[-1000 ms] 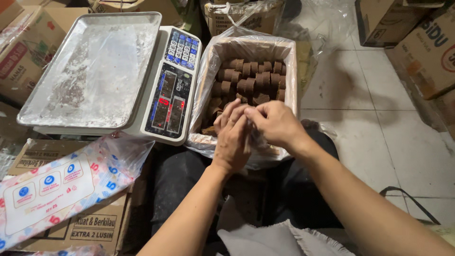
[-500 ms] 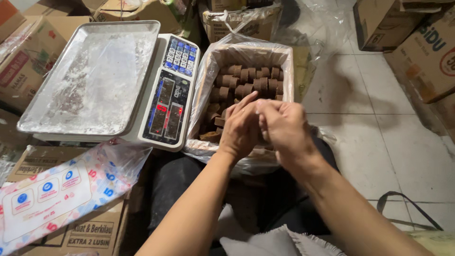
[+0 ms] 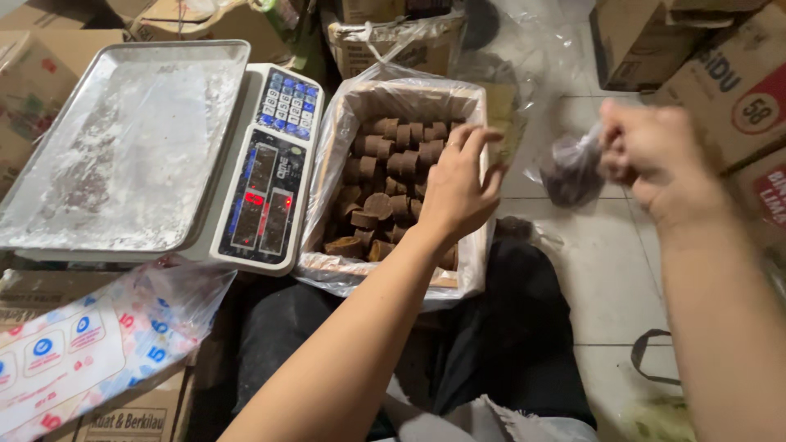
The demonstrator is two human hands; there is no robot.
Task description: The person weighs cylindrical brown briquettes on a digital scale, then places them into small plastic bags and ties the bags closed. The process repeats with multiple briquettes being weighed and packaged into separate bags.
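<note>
The left hand (image 3: 454, 192) is held over the lined box (image 3: 332, 147), palm down, its fingers (image 3: 475, 139) spread loosely apart with nothing gripped. The box is lined with clear plastic and filled with brown cylindrical blocks (image 3: 385, 176), stacked in rows at the far end and lying loose at the near end.

The right hand (image 3: 647, 155) is raised at the right of the scene, well apart from the box. Its fingers are pinched on the neck of a small clear bag (image 3: 571, 172), which hangs below the hand and contains dark blocks. The bag is suspended above the tiled floor (image 3: 606, 270).

To the left of the box, just beside it, an electronic scale (image 3: 274, 172) is placed, with a lit red display and an empty metal tray (image 3: 123, 147) dusted white.

The step in hand is judged to be the setting aside of 1 filled bag while further blocks are reached for. The next move calls for the left fingers to be lowered and closed on a loose block.
</note>
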